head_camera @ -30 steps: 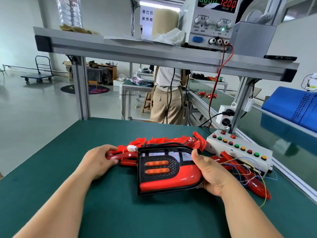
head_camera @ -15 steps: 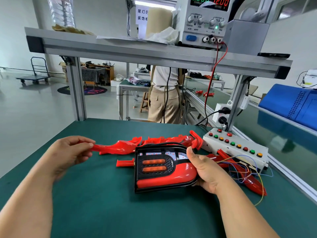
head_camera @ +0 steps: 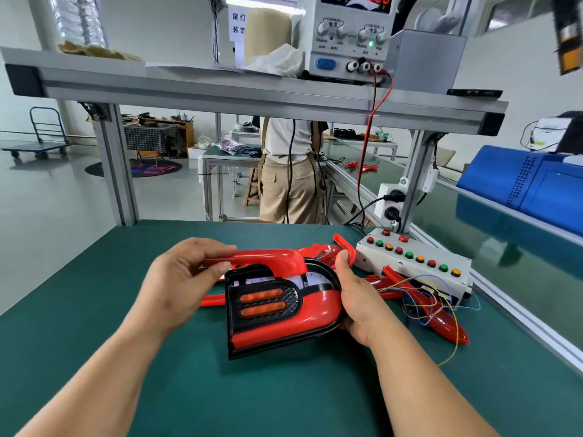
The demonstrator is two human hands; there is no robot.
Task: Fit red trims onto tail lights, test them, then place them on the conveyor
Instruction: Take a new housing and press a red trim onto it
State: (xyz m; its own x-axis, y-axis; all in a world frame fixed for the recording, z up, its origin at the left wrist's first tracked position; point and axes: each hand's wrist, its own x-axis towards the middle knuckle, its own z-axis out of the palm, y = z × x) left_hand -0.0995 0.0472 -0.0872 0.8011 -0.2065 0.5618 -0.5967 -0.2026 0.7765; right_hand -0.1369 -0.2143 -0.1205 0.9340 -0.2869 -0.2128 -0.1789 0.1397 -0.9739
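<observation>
A black-framed D-shaped tail light [head_camera: 284, 329] with two orange lenses and a red band is held tilted over the green bench [head_camera: 189, 389]. A curved glossy red trim [head_camera: 268, 258] is set along its top edge.

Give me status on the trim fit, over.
Left hand pinching red trim, held at top edge of tail light. Right hand gripping its right end. Spare trims, tester wires alongside, nothing blocking.

Left hand [head_camera: 176, 279] holds red trim [head_camera: 268, 258] over tail light [head_camera: 284, 310].
</observation>
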